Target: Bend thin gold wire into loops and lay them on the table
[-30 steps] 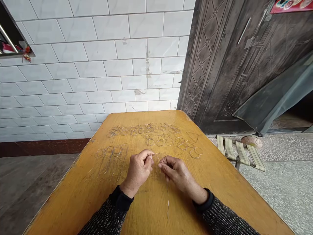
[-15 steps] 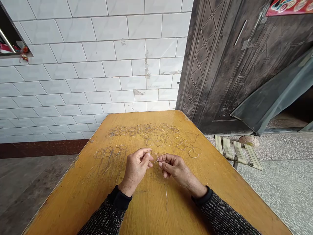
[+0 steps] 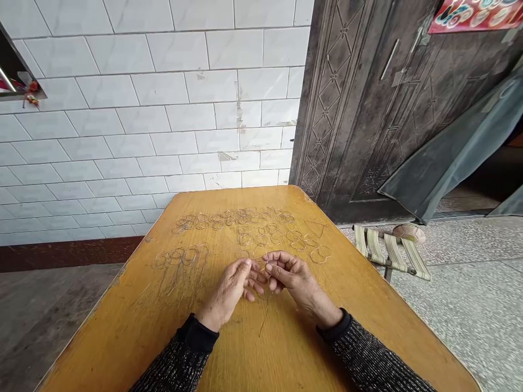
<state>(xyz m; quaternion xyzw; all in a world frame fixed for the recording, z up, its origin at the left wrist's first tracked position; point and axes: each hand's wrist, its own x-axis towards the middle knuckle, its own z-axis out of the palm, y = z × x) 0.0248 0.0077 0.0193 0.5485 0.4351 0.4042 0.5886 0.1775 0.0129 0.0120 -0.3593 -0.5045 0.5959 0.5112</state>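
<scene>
Wire (image 3: 266,316) pinched above the counter (image 3: 261,365)

The wire is grasped by the fingers of the right hand (image 3: 299,280), presumably for steadiness; those of the left hand (image 3: 229,288) are loosely spread alongside. Beyond, wire loops (image 3: 244,216) are laid in rows, apparently so tangling is avoided.

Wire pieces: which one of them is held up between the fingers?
The wire piece pinched in the right hand, its thin tail trailing below; the others lie on the table.
</scene>
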